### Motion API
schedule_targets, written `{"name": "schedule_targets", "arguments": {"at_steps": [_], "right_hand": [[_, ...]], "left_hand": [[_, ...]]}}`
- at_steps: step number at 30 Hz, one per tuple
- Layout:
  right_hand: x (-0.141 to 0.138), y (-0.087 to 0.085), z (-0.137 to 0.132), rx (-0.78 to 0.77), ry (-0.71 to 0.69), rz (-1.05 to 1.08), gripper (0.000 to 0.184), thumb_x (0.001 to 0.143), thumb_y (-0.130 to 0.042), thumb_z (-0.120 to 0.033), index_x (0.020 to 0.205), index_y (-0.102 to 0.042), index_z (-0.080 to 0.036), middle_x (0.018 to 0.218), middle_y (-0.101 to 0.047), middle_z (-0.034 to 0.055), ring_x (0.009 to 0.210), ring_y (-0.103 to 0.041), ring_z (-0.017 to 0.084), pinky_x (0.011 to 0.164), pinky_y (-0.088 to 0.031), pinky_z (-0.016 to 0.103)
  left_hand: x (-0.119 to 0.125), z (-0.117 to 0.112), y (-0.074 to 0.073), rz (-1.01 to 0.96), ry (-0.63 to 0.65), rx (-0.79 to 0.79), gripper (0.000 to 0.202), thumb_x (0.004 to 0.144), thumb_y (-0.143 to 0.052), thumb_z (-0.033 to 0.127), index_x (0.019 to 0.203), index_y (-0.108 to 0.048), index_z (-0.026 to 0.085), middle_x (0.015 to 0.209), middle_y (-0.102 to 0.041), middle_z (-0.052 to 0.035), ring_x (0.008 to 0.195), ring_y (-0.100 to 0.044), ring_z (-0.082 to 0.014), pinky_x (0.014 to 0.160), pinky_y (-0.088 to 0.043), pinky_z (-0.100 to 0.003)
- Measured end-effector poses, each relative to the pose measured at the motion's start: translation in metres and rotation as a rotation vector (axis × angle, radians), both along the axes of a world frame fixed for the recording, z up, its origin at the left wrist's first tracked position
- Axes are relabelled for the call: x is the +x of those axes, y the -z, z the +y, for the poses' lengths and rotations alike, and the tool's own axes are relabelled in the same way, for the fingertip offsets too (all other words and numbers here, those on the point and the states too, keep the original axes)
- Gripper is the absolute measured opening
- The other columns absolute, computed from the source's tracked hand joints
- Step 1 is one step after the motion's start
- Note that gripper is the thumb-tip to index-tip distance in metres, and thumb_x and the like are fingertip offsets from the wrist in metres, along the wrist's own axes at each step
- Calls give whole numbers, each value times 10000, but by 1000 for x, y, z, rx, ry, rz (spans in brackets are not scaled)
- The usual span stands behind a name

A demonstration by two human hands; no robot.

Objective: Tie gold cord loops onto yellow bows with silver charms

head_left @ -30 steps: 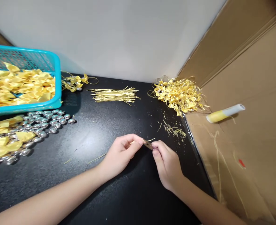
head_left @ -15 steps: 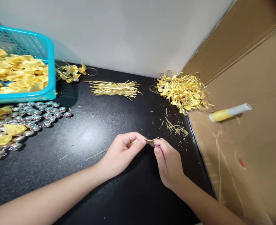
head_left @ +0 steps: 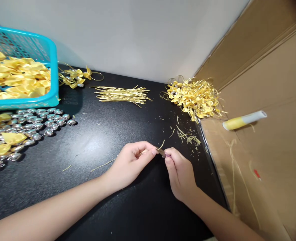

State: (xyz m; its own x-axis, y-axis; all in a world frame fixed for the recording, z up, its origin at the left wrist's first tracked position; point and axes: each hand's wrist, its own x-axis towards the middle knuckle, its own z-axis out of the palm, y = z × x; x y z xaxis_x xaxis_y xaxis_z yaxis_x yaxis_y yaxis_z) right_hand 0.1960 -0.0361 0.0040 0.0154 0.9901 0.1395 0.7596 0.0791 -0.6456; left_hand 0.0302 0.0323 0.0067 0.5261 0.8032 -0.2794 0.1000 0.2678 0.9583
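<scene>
Over the black tabletop my left hand (head_left: 135, 160) is closed, thumb against fingertips, on a gold cord (head_left: 161, 144). A short end of the cord sticks up beyond the fingertips. My right hand (head_left: 180, 172) is wrapped around a small cutting tool with a purple handle. Its metal blade (head_left: 161, 152) reaches to the left fingertips, right beside the cord; its exact kind is hidden by the fingers. Another thin strand (head_left: 103, 165) shows behind my left wrist; whether it joins the held cord I cannot tell.
A bundle of gold cords (head_left: 122, 94) lies at the back. Yellow bows with loops (head_left: 194, 97) are piled at right, near cord scraps (head_left: 188, 136). At left stand a turquoise basket (head_left: 53, 70) of yellow bows and rows of silver beads (head_left: 48, 124). Cardboard (head_left: 271, 83) borders the right edge.
The short cord end, earlier lying out toward my right hand, now stands steeply upward by the blade. Both hands keep nearly the same place and grip.
</scene>
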Motion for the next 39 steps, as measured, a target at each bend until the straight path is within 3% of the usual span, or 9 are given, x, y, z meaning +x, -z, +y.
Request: {"name": "schedule_targets", "arguments": {"at_steps": [5,11,14,17,24,28,32,35,39], "right_hand": [[5,4,-1,-49,47,132,275,997,-339,-322,824,-523,-214,710,-537,-14,628,-511,133,603,-371,256],[13,9,-3,39,233,637,434,985,-285,-552,834,-523,-222,710,-537,3,617,-501,145,573,-419,262],[4,6,-2,-185,20,894,501,950,-322,-632,761,-525,-216,970,-686,98,888,-650,213,791,-529,364],[-2,7,5,-472,-56,1184,527,916,-363,-678,722,-517,-213,1305,-617,135,1206,-588,269,988,-489,480],[38,23,15,150,649,949,450,891,-421,-638,1042,-563,-238,1344,-549,96,1399,-387,234,1164,-307,498],[32,20,8,137,399,1007,463,921,-392,-634,844,-569,-214,1320,-579,126,1316,-490,256,1114,-366,488],[-7,16,24,-271,-28,1307,499,891,-468,-648,729,-586,-191,1411,-547,139,1245,-572,274,1070,-419,480],[-30,19,65,-301,141,1452,453,916,-477,-566,718,-606,-179,1328,-615,145,1198,-608,259,991,-488,453],[-26,26,113,-29,393,1422,405,969,-355,-504,819,-588,-208,1089,-696,57,1087,-633,147,912,-515,314]], "left_hand": [[1,-1,-1,1,-6,1,279,822,-596,426,735,-680,175,494,-418,56,458,-306,-85,448,-237,-216],[-3,-1,2,15,-3,11,254,810,-608,408,774,-715,180,475,-410,57,456,-320,-92,458,-237,-222],[-8,-1,8,-54,-25,10,220,804,-612,366,697,-665,182,480,-389,58,467,-290,-87,467,-230,-217],[-12,-2,16,-160,-78,-46,218,828,-580,360,701,-618,186,487,-342,68,471,-256,-86,472,-239,-217],[-13,0,23,-189,-67,-80,243,862,-554,386,745,-606,179,514,-283,79,492,-233,-89,474,-219,-214],[-13,1,25,-193,-50,-74,266,864,-552,411,747,-599,176,523,-273,82,497,-221,-91,476,-220,-207],[-12,2,25,-185,-59,-68,289,838,-574,446,735,-589,176,521,-250,90,489,-204,-87,471,-208,-199],[-11,3,25,-172,-70,-49,289,820,-588,451,734,-588,176,515,-250,91,483,-210,-86,471,-209,-201],[-13,3,27,-179,-107,-35,308,797,-611,470,719,-578,174,511,-263,92,479,-202,-81,466,-195,-207]]}}
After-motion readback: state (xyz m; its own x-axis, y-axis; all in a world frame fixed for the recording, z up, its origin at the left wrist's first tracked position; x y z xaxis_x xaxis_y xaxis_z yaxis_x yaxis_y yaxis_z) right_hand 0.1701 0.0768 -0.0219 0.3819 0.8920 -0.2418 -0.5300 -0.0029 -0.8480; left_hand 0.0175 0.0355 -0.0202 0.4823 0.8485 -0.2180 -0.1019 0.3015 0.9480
